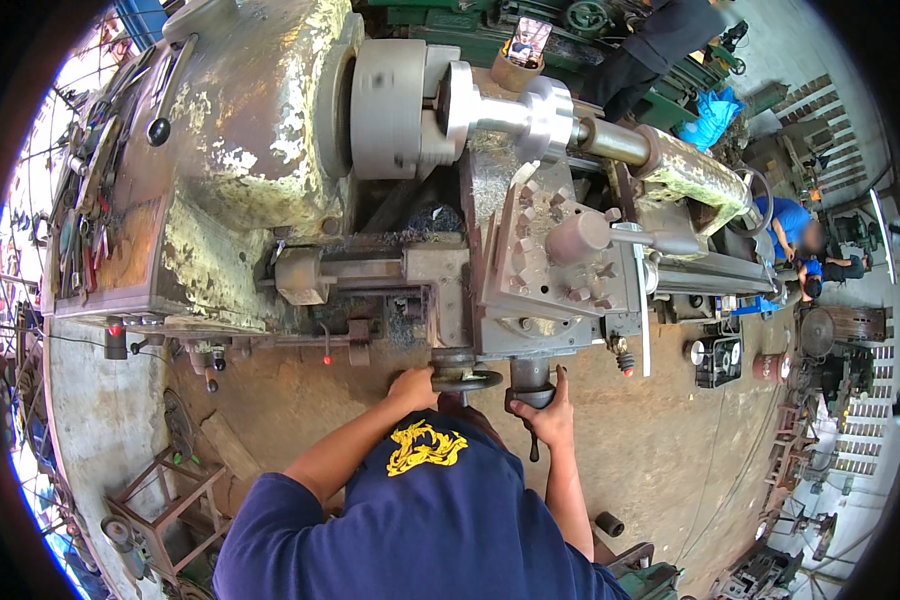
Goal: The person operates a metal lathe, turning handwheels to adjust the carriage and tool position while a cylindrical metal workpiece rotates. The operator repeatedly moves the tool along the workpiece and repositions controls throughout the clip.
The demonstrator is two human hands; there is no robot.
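My left hand (413, 389) is closed on the rim of a carriage handwheel (468, 381) at the front of a worn metal lathe. To its right, my right hand (547, 411) wraps the crank handle (532, 393) below the cross slide, one finger pointing up along it. Beyond my hands stands the square tool post (560, 255), its top studded with bolts and a round knob. Farther back, a shiny flanged metal shaft (502, 115) sits between the grey chuck (388, 108) and the tailstock (685, 180). Whether the tool touches the shaft I cannot tell.
Metal chips lie around the carriage. Hand tools (95, 200) crowd the headstock's left side. A phone (528, 42) stands on a can behind the lathe. One person in dark clothes (665, 45) is at the back; people in blue (788, 215) are at far right. A metal frame (175, 510) stands lower left.
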